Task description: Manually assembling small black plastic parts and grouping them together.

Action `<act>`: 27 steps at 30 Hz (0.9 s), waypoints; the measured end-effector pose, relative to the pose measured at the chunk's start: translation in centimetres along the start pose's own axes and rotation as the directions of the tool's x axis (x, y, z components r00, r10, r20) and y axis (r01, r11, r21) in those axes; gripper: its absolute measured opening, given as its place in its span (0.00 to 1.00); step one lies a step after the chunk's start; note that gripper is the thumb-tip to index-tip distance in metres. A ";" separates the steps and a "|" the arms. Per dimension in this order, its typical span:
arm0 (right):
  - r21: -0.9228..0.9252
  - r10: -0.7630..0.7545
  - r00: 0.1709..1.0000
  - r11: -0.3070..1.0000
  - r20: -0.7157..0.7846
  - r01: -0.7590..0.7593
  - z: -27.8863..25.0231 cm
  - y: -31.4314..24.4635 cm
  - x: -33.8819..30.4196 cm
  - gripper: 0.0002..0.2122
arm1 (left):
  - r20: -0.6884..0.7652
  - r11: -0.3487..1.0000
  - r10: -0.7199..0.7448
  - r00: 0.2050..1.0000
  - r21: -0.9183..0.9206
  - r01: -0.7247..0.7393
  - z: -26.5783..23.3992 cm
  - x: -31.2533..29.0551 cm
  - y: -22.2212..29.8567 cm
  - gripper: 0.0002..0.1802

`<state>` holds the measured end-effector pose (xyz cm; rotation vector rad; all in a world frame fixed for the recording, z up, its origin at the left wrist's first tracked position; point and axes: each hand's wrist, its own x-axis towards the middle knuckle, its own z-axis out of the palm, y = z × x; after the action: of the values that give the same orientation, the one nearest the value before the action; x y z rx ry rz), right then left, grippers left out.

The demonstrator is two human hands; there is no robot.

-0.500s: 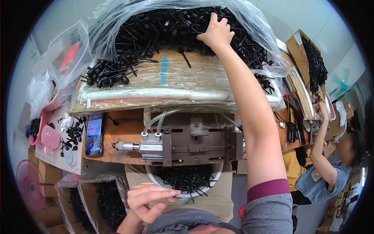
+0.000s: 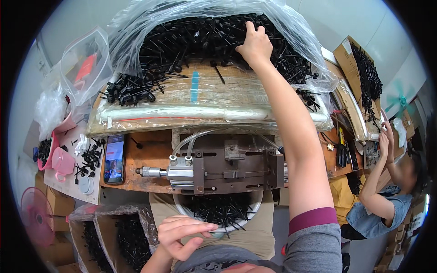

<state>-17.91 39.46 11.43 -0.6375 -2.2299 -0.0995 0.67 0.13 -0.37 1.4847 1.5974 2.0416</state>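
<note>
My right hand (image 2: pixel 256 45) reaches far forward over a heap of black plastic parts with thin stems (image 2: pixel 214 34). Its fingers are bent and apart, touching the heap, with the thumb out to the left. No part shows in its grasp. Back near my lap, my left hand (image 2: pixel 182 234) is open, fingers stretched out and thumb apart, holding nothing visible. It hovers by the near left rim of a round white tub (image 2: pixel 180 207) on my lap, which holds more of these black parts (image 2: pixel 221 209).
A metal fixture with a pneumatic cylinder (image 2: pixel 182 175) sits on the wooden bench (image 2: pixel 132 157) before me. Left are a phone (image 2: pixel 114 159), a pink cup (image 2: pixel 63 160) and loose parts (image 2: pixel 92 157). Bagged boxes (image 2: pixel 102 239) stand lower left. A co-worker (image 2: pixel 378 198) works at right.
My right hand has shifted slightly in the heap and its fingers look more bent. My left hand has moved a little right and down. The co-worker's hands have come together.
</note>
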 end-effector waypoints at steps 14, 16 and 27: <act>0.151 -0.557 0.828 0.815 -0.058 0.559 -5.9 2.3 -5.7 0.34 | -0.007 0.998 0.010 1.000 0.060 -0.009 0.5 -0.5 -0.4 0.11; 0.136 -0.671 0.741 0.732 -0.028 0.668 -6.7 2.0 -6.4 0.34 | 0.010 0.997 0.017 1.000 0.074 -0.018 0.6 -0.4 -0.3 0.11; 0.494 -0.668 0.623 0.735 0.408 0.465 -10.3 2.7 -6.9 0.35 | 0.153 0.982 -0.032 0.988 0.188 0.002 1.1 -0.2 0.3 0.14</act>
<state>-5.74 36.20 13.10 0.3405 -2.8647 0.1860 1.72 0.62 -0.35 1.6409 1.7716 1.7578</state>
